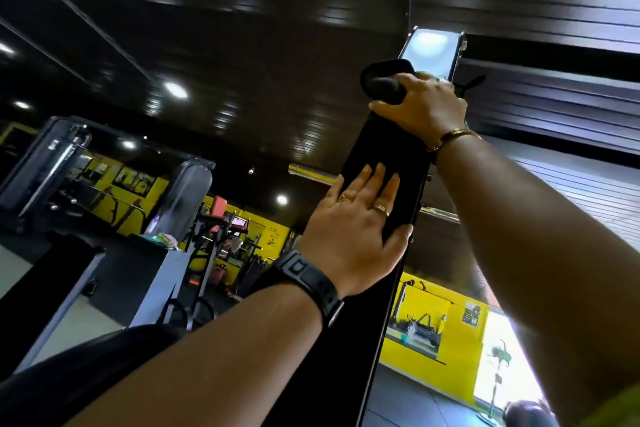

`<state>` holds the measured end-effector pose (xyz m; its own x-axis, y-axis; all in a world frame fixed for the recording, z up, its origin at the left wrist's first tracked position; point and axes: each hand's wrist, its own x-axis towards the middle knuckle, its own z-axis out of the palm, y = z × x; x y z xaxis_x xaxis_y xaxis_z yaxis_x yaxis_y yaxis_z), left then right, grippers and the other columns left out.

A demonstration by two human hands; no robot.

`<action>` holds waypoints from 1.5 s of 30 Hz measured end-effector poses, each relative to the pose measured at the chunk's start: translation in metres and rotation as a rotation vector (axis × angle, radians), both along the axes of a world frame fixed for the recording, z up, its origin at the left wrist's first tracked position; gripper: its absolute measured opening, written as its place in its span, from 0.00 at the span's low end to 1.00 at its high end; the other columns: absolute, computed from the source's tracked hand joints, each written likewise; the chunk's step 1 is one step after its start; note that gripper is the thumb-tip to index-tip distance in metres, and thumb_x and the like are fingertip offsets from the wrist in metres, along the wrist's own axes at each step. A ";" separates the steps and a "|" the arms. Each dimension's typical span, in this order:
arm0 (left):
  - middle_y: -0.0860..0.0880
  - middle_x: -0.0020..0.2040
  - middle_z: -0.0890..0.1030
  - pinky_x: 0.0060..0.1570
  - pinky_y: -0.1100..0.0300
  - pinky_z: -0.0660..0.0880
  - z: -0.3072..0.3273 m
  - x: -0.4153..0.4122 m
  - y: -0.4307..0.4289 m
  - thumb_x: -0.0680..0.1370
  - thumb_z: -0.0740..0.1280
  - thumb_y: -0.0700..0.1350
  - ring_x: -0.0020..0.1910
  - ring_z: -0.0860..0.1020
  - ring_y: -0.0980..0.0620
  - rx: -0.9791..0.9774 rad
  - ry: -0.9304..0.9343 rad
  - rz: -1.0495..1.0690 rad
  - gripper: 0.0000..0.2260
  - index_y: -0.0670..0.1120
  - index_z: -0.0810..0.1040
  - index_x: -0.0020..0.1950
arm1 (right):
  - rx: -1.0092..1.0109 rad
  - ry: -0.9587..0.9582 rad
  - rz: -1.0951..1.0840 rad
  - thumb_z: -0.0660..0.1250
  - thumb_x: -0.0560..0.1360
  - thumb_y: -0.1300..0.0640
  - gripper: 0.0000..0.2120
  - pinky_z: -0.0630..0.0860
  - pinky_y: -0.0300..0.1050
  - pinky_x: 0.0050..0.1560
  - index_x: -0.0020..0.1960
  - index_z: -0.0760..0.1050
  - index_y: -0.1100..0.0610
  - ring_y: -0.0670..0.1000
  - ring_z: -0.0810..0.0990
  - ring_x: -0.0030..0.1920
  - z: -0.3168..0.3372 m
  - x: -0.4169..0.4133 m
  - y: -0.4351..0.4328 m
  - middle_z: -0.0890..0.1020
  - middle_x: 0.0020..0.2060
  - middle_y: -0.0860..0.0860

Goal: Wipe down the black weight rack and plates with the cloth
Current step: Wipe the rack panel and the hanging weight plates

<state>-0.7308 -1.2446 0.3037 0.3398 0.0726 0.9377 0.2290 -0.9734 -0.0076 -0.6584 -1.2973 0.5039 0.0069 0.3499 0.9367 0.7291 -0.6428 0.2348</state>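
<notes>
The camera looks steeply upward along a tall black upright panel of the weight rack [377, 152], whose top end [429, 45] shines with glare. My left hand [349, 236] lies flat on the panel's face with straight fingers and the thumb at the right edge; it wears rings and a black wristband. Higher up, my right hand [422, 107] grips a bunched dark cloth [382, 81] against the panel near its top. No weight plates show in this view.
Grey gym machines [45, 163] and a second machine column [187, 198] stand to the left before yellow walls. A dark slatted ceiling with spot lights [175, 89] fills the top. A bright doorway [509, 357] is at lower right.
</notes>
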 end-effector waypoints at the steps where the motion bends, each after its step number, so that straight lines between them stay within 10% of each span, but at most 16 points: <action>1: 0.53 0.80 0.41 0.74 0.55 0.35 0.000 0.000 0.000 0.76 0.39 0.62 0.78 0.38 0.57 -0.001 0.001 0.001 0.34 0.52 0.41 0.80 | 0.008 0.013 0.006 0.63 0.72 0.31 0.30 0.68 0.60 0.62 0.70 0.67 0.42 0.62 0.68 0.67 -0.001 0.000 0.000 0.73 0.65 0.53; 17: 0.53 0.80 0.42 0.74 0.55 0.35 -0.002 -0.006 -0.004 0.76 0.39 0.62 0.78 0.39 0.56 -0.028 0.009 -0.021 0.34 0.52 0.42 0.80 | -0.358 -0.167 0.347 0.55 0.68 0.41 0.30 0.71 0.57 0.60 0.63 0.78 0.52 0.59 0.75 0.58 -0.022 0.021 -0.036 0.79 0.55 0.56; 26: 0.51 0.80 0.42 0.75 0.55 0.35 0.001 -0.002 0.001 0.84 0.48 0.58 0.78 0.39 0.57 -0.006 -0.009 -0.052 0.28 0.51 0.44 0.80 | -0.061 0.027 0.319 0.57 0.60 0.34 0.39 0.71 0.58 0.63 0.66 0.75 0.53 0.61 0.74 0.62 0.024 0.025 -0.008 0.78 0.61 0.59; 45: 0.50 0.80 0.53 0.74 0.59 0.43 -0.003 -0.008 -0.003 0.77 0.45 0.58 0.78 0.50 0.54 -0.018 -0.021 -0.031 0.31 0.50 0.53 0.80 | -0.118 -0.099 0.214 0.56 0.75 0.36 0.24 0.60 0.52 0.67 0.66 0.74 0.44 0.55 0.67 0.69 -0.038 0.008 -0.015 0.74 0.67 0.49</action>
